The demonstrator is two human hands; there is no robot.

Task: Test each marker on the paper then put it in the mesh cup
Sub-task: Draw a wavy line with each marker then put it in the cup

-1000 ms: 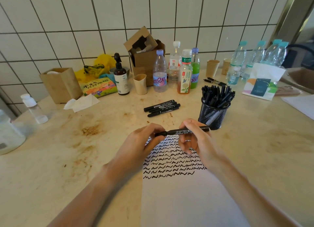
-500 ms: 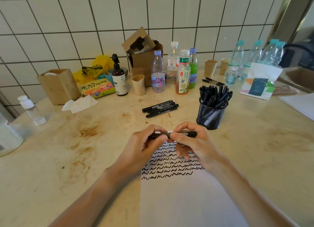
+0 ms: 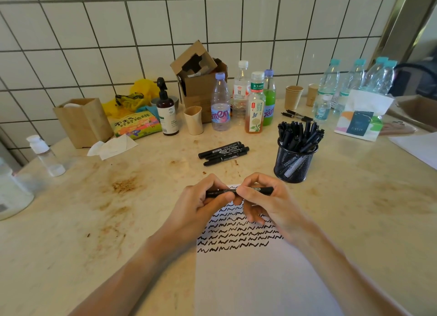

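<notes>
Both hands hold one black marker (image 3: 262, 190) level above the top of the white paper (image 3: 250, 280). My left hand (image 3: 201, 207) pinches its left end and my right hand (image 3: 267, 202) grips the middle and right part. Rows of black squiggles cover the paper's upper part. The black mesh cup (image 3: 294, 163) stands just right of and behind my right hand, packed with several black markers. Three more black markers (image 3: 223, 153) lie side by side on the table behind my hands.
Bottles (image 3: 255, 105), paper cups (image 3: 293, 96), a cardboard box (image 3: 201, 79) and a pump bottle (image 3: 166, 110) line the tiled wall. A tissue pack (image 3: 361, 124) sits at the right, a wooden box (image 3: 82, 121) and crumpled tissue (image 3: 111, 146) at the left.
The marker has slid left through my right hand, and both hands have drawn close together around it. The view has shifted slightly.
</notes>
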